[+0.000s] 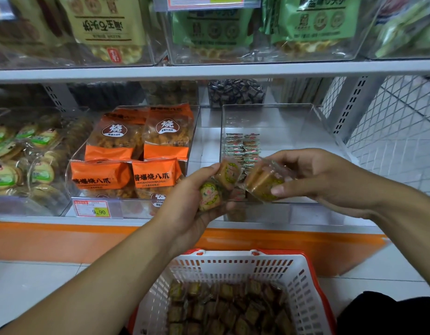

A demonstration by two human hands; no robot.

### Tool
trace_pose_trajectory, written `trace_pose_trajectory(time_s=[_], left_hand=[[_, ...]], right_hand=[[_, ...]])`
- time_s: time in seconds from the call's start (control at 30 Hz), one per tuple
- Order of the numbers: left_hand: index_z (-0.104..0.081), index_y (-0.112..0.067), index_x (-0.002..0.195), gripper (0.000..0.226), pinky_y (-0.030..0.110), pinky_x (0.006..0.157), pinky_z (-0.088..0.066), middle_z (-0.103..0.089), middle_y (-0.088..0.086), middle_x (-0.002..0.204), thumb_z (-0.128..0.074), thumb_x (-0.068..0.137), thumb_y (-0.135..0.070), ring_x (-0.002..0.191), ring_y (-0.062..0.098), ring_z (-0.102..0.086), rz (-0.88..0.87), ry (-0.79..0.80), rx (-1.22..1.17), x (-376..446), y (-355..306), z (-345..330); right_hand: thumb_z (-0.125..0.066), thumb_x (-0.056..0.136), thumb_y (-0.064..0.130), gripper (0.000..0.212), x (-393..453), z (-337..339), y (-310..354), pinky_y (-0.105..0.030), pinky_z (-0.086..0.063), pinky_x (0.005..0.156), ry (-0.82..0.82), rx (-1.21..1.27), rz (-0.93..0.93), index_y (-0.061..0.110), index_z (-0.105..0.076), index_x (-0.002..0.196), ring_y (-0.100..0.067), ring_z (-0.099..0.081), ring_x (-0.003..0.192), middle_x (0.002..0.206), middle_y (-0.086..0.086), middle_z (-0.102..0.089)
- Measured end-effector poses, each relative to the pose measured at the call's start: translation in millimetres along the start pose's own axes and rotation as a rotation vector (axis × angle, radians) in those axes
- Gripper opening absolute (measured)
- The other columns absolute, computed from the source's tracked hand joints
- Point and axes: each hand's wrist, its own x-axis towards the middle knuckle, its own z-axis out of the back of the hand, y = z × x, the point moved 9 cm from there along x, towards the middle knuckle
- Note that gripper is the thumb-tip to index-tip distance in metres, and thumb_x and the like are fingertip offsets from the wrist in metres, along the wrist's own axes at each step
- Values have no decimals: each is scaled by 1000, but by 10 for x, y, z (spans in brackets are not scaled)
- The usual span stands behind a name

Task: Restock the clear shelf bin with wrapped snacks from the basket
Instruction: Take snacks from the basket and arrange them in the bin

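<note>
My left hand [192, 206] grips two or three small wrapped snacks [218, 184], brown cakes in clear wrap with yellow-green labels. My right hand [322, 177] holds another wrapped snack [263, 181] just in front of the clear shelf bin [281, 122]. Inside the bin, a stack of the same snacks [243, 146] stands along its left side; the rest of the bin is bare. Below, a white and red basket [303, 286] holds several more wrapped snacks [228, 308].
To the left is a clear bin of orange snack bags [136, 151] with a price tag [93, 209]. Round wrapped biscuits [22, 160] fill the far-left bin. An upper shelf [209, 68] carries green and yellow bags. Wire mesh [397, 131] closes the right side.
</note>
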Motion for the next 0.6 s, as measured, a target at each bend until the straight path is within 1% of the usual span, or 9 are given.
trace_pose_trajectory(time_s=[0.07,0.17,0.23,0.3,0.37,0.4,0.47,0.53,0.6], left_hand=[[-84,-18,84,21,25,53,-57,-78,12,92,-72,80,-34,74,18,-74,36,-29,38,9,21,54],[-84,-17,87,18,25,50,-55,-78,13,91,-77,79,-32,70,20,-75,105,-16,141,7,100,50],[-83,-15,93,28,25,49,-54,-78,11,91,-81,73,-34,68,20,-74,100,-37,210,4,122,66],[-82,-12,94,39,26,51,-54,-78,9,89,-83,67,-41,67,18,-74,75,-67,273,4,107,98],[-82,-10,94,46,26,54,-55,-79,9,90,-83,67,-48,69,18,-74,74,-47,314,-2,96,84],[-82,-10,94,49,25,56,-55,-79,10,91,-83,66,-51,70,17,-74,72,-23,319,-10,87,59],[-83,-15,90,46,22,56,-54,-78,7,89,-84,61,-50,71,14,-73,37,39,298,-17,43,-5],[-83,-22,89,37,20,56,-53,-77,2,86,-85,58,-43,70,9,-72,-14,75,270,-17,-28,-31],[-82,-21,97,38,20,53,-52,-76,1,84,-86,60,-31,69,8,-69,-51,92,258,-16,-108,-17]], right_hand=[[-83,74,6,43,-22,-7,93,-25,-55,93,-11,-331,86,20,-72,113,-19,-68,111,113,-1,-73],[-79,81,10,39,-37,-120,162,-20,-49,90,-63,-747,192,39,-72,106,-3,-61,109,112,21,-63],[-75,83,20,35,-39,-266,170,-12,-43,91,-45,-880,259,43,-70,107,3,-57,112,117,26,-58],[-74,84,26,33,-33,-320,136,-6,-37,94,-34,-939,262,44,-68,111,7,-51,117,131,26,-50],[-75,84,25,37,-22,-322,93,-7,-33,99,-16,-963,220,44,-66,113,11,-45,123,142,28,-44],[-76,84,23,38,-14,-318,65,-11,-37,101,-3,-945,194,44,-65,114,12,-47,122,139,29,-49],[-78,84,20,38,0,-265,20,-25,-49,98,-15,-853,132,41,-65,114,6,-59,110,122,23,-64],[-81,83,16,39,20,-176,-4,-35,-54,97,-53,-689,84,33,-66,115,-4,-66,104,110,14,-70],[-81,80,10,39,34,-126,-15,-31,-54,98,-49,-422,79,21,-66,115,-11,-68,106,109,4,-73]])
